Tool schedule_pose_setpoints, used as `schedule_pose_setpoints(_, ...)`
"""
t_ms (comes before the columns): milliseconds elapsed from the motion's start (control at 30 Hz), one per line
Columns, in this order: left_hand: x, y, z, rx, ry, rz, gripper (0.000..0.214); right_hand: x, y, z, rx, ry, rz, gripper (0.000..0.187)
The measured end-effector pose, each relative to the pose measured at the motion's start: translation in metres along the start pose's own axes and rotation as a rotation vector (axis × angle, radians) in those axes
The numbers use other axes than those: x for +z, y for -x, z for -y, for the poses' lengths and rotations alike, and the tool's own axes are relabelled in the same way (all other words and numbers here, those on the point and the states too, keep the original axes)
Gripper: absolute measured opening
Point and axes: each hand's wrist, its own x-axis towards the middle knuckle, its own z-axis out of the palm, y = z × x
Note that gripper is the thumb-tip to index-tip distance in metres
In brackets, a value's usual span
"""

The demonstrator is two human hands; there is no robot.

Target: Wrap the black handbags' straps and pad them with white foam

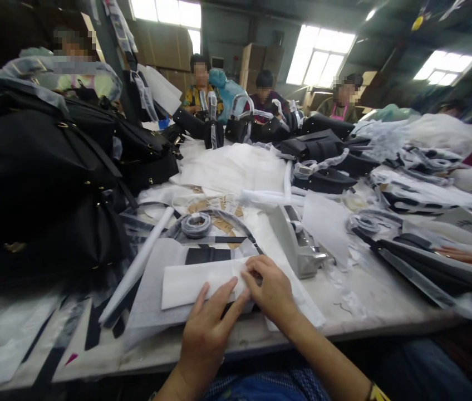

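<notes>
Before me a folded white foam sheet [194,287] lies across a flat black leather piece [207,255], on top of thin white wrapping paper [148,312]. My left hand [209,328] rests on the sheet's near side, fingers stretched out and apart. At the sheet's right end, my right hand [273,289] has its fingers curled, thumb and forefinger pinching the sheet's edge; what lies under its palm is partly hidden. A wrapped coil of strap [196,224] sits just beyond, and a grey tape dispenser [296,239] stands right of my hands.
Large black bags [31,167] are heaped at the left. A white roll [139,262] slants nearby. Stacked white sheets [236,167] lie farther back, with more black bags [319,150] behind. At right, another person's hand [470,259] touches a black bag piece. Several people sit across the table.
</notes>
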Motion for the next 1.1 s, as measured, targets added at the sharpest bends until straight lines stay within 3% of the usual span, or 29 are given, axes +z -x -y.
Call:
schedule_pose_setpoints(167, -0.004, 0.0, 0.005, 0.137, -0.077, 0.097, 0.044, 0.0, -0.015, 0.001, 0.062, 0.055, 0.129, 0.014)
schedule_pose_setpoints(300, -0.001, 0.002, 0.012, 0.205, -0.135, 0.151, 0.049, -0.012, -0.021, -0.002, 0.049, -0.004, 0.094, 0.011)
schedule_pose_setpoints(433, 0.006, 0.006, 0.018, 0.255, -0.16, 0.136, 0.053, -0.067, -0.027, -0.021, 0.025, -0.049, -0.156, 0.007)
schedule_pose_setpoints(500, 0.008, 0.007, 0.019, 0.261, -0.165, 0.131, 0.056, -0.103, -0.031, -0.039, 0.126, -0.009, -0.236, 0.013)
schedule_pose_setpoints(600, 0.01, 0.009, 0.021, 0.274, -0.153, 0.118, 0.061, -0.14, -0.04, -0.07, 0.443, -0.064, -0.097, 0.016)
schedule_pose_setpoints(700, 0.012, 0.009, 0.023, 0.284, -0.137, 0.102, 0.065, -0.15, -0.052, -0.093, 0.654, -0.188, 0.082, 0.027)
schedule_pose_setpoints(933, 0.014, 0.011, 0.024, 0.282, -0.138, 0.102, 0.069, -0.15, -0.08, -0.108, 0.845, -0.466, 0.349, 0.029)
schedule_pose_setpoints(1100, 0.017, 0.01, 0.026, 0.284, -0.114, 0.082, 0.077, -0.155, -0.087, -0.1, 0.877, -0.614, 0.335, 0.018)
